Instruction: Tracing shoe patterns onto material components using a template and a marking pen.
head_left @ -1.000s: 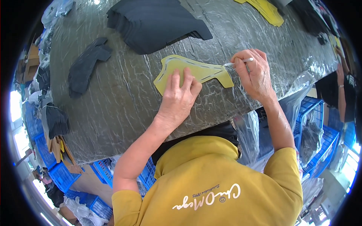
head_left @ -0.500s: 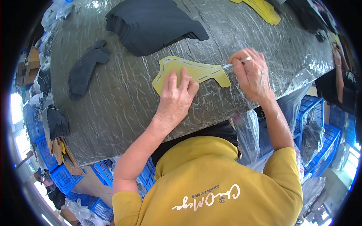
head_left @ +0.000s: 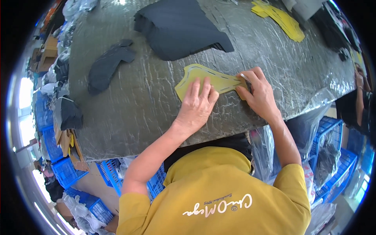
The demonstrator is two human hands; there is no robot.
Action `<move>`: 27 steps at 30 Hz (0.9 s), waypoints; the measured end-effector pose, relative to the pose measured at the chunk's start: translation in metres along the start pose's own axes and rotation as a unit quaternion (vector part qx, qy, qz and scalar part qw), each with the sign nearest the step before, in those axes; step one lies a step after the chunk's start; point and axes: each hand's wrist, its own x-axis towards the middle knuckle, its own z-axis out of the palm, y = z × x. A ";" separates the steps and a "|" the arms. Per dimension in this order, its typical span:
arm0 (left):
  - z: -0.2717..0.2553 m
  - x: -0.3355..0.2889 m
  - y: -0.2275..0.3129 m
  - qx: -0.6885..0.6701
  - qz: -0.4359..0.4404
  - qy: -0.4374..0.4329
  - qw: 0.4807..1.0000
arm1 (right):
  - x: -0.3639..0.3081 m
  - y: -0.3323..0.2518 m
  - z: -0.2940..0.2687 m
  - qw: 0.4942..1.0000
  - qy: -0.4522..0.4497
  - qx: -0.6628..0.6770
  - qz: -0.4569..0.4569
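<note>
Table surface: a broad dark grey-green top point(head_left: 129, 121) under wrinkled, shiny clear film, filling the upper middle of the frame.
Yellow pattern piece: flat on the table at the centre, dark dashes along its edges point(head_left: 223, 81).
Left hand: palm down, fingers extended and slightly apart, resting on the piece's wide left part point(head_left: 197, 105).
Right hand: fingers curled, a white pen point(head_left: 243, 76) held among them, at the piece's narrow right end point(head_left: 259, 94).
Dark cut pieces: a large stack point(head_left: 180, 31) at upper centre; a smaller piece point(head_left: 107, 66) at upper left.
Yellow strips: upper right point(head_left: 282, 22).
Room: blue crates point(head_left: 67, 172) at lower left, more blue crates point(head_left: 340, 172) at lower right, cardboard boxes point(head_left: 49, 49) at upper left, clear plastic point(head_left: 263, 150) below the table's edge.
Co-worker: a forearm point(head_left: 359, 103) at the right edge.
</note>
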 end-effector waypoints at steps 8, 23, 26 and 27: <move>-0.017 -0.027 -0.039 -0.213 -0.237 0.142 0.937 | 0.019 0.061 -0.020 0.732 0.159 0.628 0.214; -0.007 -0.055 -0.055 -0.661 -0.328 0.116 0.665 | 0.005 0.144 -0.028 0.589 0.097 0.791 0.132; -0.013 -0.086 -0.117 -0.627 -0.410 0.211 0.628 | 0.004 0.138 -0.026 0.601 0.121 0.775 0.149; -0.022 -0.089 -0.137 -0.625 -0.454 0.248 0.585 | 0.003 0.137 -0.026 0.616 0.133 0.762 0.153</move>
